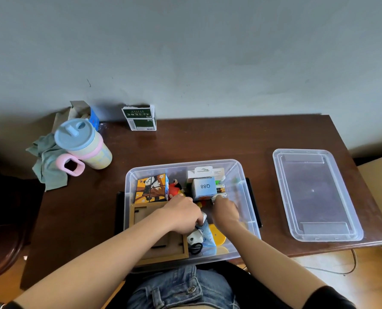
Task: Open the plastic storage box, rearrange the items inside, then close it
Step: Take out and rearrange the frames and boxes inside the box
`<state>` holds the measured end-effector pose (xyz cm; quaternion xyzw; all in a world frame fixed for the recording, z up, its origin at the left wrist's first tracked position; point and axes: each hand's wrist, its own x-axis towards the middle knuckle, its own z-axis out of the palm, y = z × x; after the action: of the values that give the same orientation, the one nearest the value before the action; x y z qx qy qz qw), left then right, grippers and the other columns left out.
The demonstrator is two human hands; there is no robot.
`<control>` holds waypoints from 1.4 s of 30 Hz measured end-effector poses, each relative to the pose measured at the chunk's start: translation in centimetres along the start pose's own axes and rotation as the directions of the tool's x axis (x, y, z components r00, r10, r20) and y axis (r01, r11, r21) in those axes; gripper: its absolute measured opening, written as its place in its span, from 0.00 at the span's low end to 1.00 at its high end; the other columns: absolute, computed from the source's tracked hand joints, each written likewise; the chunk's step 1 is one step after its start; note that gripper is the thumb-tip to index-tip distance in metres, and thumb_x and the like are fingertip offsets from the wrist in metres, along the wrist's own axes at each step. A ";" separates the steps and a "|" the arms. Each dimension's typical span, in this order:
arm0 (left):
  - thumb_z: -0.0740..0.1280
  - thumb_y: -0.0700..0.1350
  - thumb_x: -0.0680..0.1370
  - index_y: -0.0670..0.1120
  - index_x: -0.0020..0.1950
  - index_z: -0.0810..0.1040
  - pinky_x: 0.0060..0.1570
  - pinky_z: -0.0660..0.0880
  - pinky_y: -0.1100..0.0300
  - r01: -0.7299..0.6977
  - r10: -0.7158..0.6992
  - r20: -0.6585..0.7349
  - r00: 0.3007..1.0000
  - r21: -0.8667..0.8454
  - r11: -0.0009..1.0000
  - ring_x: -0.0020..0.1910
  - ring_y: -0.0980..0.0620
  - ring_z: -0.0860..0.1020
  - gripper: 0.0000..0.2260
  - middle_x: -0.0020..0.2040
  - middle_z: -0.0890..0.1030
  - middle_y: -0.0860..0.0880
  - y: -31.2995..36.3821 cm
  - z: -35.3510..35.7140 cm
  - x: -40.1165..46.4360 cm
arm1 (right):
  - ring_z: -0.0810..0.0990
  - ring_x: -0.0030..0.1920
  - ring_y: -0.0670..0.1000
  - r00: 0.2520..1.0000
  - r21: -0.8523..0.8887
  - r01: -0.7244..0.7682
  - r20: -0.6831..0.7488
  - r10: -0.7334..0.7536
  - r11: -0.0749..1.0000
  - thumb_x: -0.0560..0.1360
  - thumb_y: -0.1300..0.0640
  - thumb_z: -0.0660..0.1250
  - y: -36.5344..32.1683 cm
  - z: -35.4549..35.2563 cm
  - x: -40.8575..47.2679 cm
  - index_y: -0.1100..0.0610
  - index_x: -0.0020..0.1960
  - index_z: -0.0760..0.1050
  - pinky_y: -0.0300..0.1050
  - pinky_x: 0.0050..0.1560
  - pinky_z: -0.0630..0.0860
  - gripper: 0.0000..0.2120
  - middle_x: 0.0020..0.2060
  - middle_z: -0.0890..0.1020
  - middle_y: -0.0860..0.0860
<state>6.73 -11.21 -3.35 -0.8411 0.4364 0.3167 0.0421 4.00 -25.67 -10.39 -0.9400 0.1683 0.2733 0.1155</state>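
With its lid (317, 195) off, both hands reach inside box (248, 197).

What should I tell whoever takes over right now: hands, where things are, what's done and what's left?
Left hand: inside the storage box, fingers curled down among the small items; what it holds is hidden.
Right hand: also inside, reaching toward the white box marked Q88; its grip is not visible.
Lid: off, lying flat on the table to the right of the box.
Inside: panda cube back left, wooden frame front left.
Done: box opened.
Left: finish rearranging, put the lid back on.
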 end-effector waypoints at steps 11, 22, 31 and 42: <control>0.56 0.46 0.81 0.52 0.64 0.77 0.51 0.65 0.54 0.059 -0.059 -0.033 0.998 0.015 0.998 0.57 0.46 0.72 0.16 0.56 0.79 0.47 -0.1 0.7 0.1 | 0.80 0.49 0.59 0.986 0.169 0.048 0.149 -0.074 0.984 0.77 0.62 0.55 -0.4 -1.8 -0.6 0.63 0.49 0.77 0.47 0.43 0.75 0.12 0.48 0.82 0.59; 0.63 0.49 0.79 0.47 0.58 0.78 0.39 0.65 0.58 0.232 -0.232 -0.020 0.972 0.013 0.973 0.54 0.44 0.77 0.11 0.54 0.80 0.46 0.7 0.5 1.4 | 0.80 0.31 0.48 0.808 0.506 -0.134 0.554 -0.202 0.852 0.81 0.62 0.55 1.3 -3.8 -1.8 0.68 0.60 0.73 0.39 0.36 0.79 0.14 0.33 0.79 0.54; 0.60 0.38 0.78 0.47 0.47 0.77 0.31 0.63 0.58 0.356 -0.427 -0.266 0.864 -0.277 0.892 0.42 0.45 0.78 0.07 0.42 0.81 0.47 -0.5 0.8 0.5 | 0.76 0.43 0.57 0.959 0.604 0.006 0.223 -0.176 0.797 0.79 0.63 0.52 1.2 -3.1 -1.8 0.66 0.52 0.77 0.51 0.42 0.70 0.15 0.51 0.80 0.65; 0.59 0.45 0.79 0.50 0.54 0.74 0.36 0.69 0.57 0.247 -0.298 -0.131 0.946 -0.304 0.920 0.43 0.46 0.77 0.07 0.46 0.80 0.49 -1.4 0.6 -0.2 | 0.80 0.41 0.56 0.892 0.467 0.012 0.395 -0.221 0.884 0.76 0.68 0.54 1.7 -3.7 -1.7 0.62 0.47 0.77 0.50 0.48 0.80 0.13 0.41 0.80 0.55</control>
<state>7.39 -10.00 -3.95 -0.9155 0.2668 0.2919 -0.0734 3.75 -27.97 -6.66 -0.8098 0.1387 0.4227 0.3826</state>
